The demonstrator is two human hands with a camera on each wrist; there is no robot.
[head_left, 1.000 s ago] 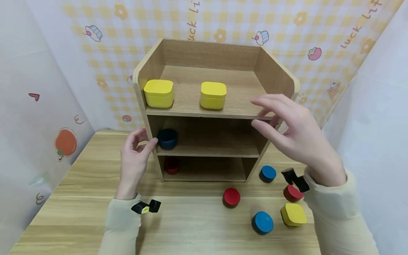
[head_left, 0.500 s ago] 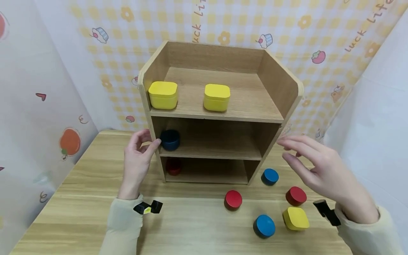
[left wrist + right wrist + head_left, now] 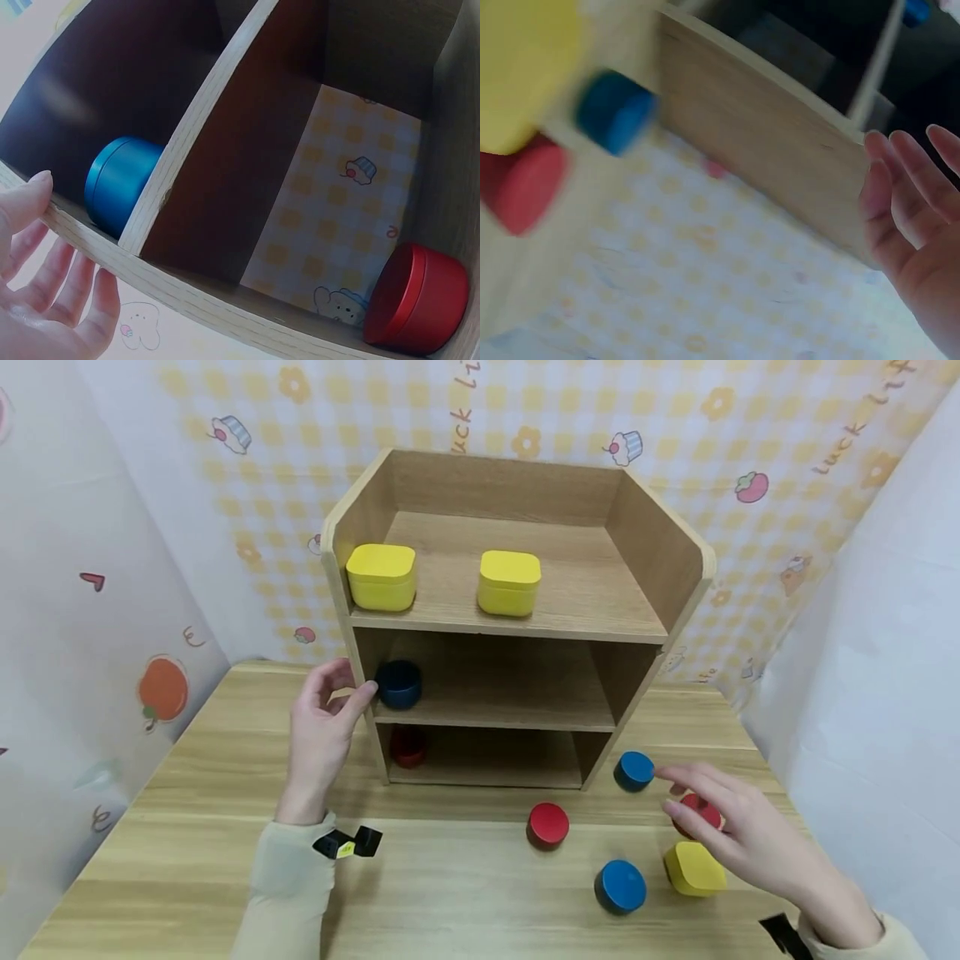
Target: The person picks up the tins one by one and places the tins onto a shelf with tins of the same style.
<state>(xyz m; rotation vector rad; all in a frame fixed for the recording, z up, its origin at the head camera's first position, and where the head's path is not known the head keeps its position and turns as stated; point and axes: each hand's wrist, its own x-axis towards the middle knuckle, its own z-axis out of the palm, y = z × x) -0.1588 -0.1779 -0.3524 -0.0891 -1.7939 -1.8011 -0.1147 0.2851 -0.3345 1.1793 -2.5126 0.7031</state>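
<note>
My left hand (image 3: 321,735) grips the left side panel of a wooden shelf unit (image 3: 502,489), its thumb on the front edge and the other fingers outside. Just inside, a round blue tin (image 3: 399,685) stands on the middle shelf. A round red tin (image 3: 408,747) sits on the bottom shelf. My right hand (image 3: 750,835) is over the table's right side, fingers loosely bent and holding nothing. It partly hides a red tin (image 3: 701,808) below. Its fingertips come close to a blue tin (image 3: 635,772) in the head view; whether they touch, I cannot tell.
Two yellow rounded boxes (image 3: 381,578) stand on the top shelf, at the left and the middle. On the table lie a yellow box (image 3: 695,870), another blue tin (image 3: 621,887) and another red tin (image 3: 547,826). Patterned cloth (image 3: 720,435) hangs behind.
My right hand has come down from beside the top shelf, moving right and toward the tins on the table. My left hand keeps its place on the side panel.
</note>
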